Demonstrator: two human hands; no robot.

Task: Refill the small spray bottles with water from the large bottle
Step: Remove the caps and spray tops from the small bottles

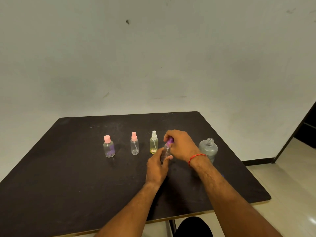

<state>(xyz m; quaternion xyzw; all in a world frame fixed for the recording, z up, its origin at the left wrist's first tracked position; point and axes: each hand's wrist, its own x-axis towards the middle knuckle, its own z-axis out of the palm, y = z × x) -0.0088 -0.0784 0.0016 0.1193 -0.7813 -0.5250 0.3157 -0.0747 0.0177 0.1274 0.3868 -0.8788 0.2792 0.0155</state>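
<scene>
My left hand [158,165] grips the clear body of a small spray bottle [166,151] standing on the black table [68,177]. My right hand [179,145] pinches that bottle's purple spray top [170,140] from above. To the right stands the large clear bottle [208,148], uncapped, partly hidden by my right wrist. In a row to the left stand a yellowish bottle with a white sprayer [154,143], a clear bottle with a pink sprayer [134,144], and a rounder clear bottle with a pink cap [109,147].
A pale wall stands just behind the table's far edge. The table's right edge [253,170] drops to a light tiled floor. A small blue thing [222,175] peeks out behind my right forearm. A dark shape [193,226] shows below the front edge.
</scene>
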